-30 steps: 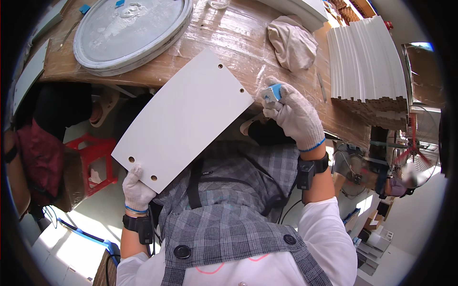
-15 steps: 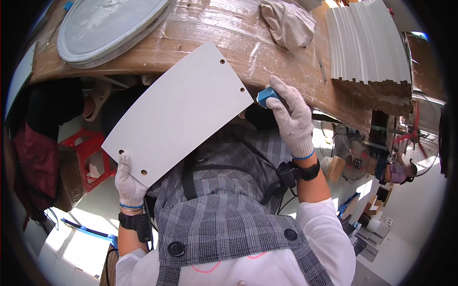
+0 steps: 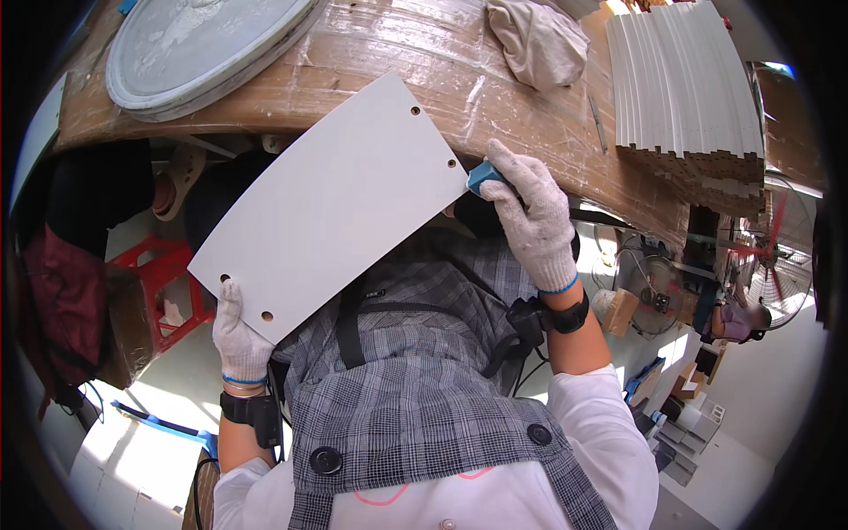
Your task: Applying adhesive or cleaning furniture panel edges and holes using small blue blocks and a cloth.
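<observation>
A white board (image 3: 322, 208) with a hole near each corner and a curved long side lies slantwise, its far end over the table's near edge. My left hand (image 3: 238, 336), in a knitted white glove, grips its near left end, thumb on top beside a hole; the fingers underneath are hidden. In my gloved right hand (image 3: 534, 212) a small blue block (image 3: 486, 178), pinched between thumb and fingers, sits at the board's right corner. Whether the block touches the edge I cannot tell for sure.
The table (image 3: 380, 53) has a brown, film-covered top. On it are a round whitish lid (image 3: 208, 53), a crumpled beige cloth (image 3: 539, 44), a thin tool (image 3: 598, 124) and a stack of white boards (image 3: 685, 79). A red stool (image 3: 159, 287) stands left; a fan (image 3: 773, 252) is far right.
My right hand has moved slightly left with the blue block, bringing it up to the board's right corner. The board and my left hand have hardly moved.
</observation>
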Motion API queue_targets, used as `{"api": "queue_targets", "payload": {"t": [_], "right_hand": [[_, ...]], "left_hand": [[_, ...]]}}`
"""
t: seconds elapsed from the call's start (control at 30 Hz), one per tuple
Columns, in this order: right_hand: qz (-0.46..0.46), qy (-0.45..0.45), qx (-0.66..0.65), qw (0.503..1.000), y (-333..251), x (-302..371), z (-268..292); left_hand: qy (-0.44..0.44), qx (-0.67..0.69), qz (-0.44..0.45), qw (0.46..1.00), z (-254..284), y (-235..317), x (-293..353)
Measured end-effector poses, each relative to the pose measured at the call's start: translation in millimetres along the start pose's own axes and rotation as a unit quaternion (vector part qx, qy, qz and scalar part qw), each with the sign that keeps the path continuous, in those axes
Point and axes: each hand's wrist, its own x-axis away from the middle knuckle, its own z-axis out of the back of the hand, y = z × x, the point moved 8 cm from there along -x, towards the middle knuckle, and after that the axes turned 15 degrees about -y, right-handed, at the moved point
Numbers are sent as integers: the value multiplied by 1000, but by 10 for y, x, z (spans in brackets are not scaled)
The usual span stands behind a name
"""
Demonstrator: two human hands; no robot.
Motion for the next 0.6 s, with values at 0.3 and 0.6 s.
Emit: {"api": "queue_targets", "payload": {"t": [0.3, 0.6], "right_hand": [[87, 26, 94, 992, -145, 25, 43], [85, -3, 195, 977, -265, 15, 21]], "left_hand": [[-6, -1, -4, 1000, 38, -9, -5], [-22, 16, -10, 1000, 49, -16, -11]]}}
